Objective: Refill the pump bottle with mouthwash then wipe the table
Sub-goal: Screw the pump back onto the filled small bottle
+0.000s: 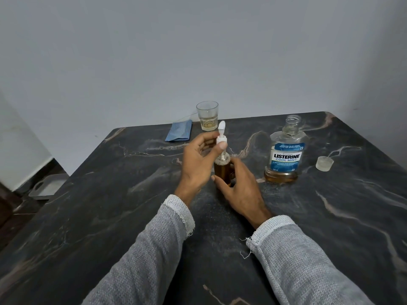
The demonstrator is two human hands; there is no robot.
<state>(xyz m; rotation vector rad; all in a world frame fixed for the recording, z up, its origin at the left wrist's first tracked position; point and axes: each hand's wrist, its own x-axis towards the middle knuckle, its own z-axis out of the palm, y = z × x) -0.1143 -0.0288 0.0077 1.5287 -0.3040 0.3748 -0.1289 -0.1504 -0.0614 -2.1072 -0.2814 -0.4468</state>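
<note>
A small pump bottle [222, 171] full of amber liquid stands at the middle of the dark marble table [110, 216]. My right hand [239, 189] wraps around its body from the right. My left hand [199, 160] pinches the white pump head [221, 137] at its collar, thumb on the near side. The Listerine mouthwash bottle [286, 155] stands uncapped to the right, with only a shallow layer of amber liquid at its bottom. Its clear cap [324, 163] lies on the table further right. A folded blue cloth [179, 133] lies at the far edge.
A drinking glass [207, 116] with a little yellowish liquid stands at the table's far edge beside the cloth. A grey wall rises right behind the table. A grey tray [47, 186] lies on the floor to the left.
</note>
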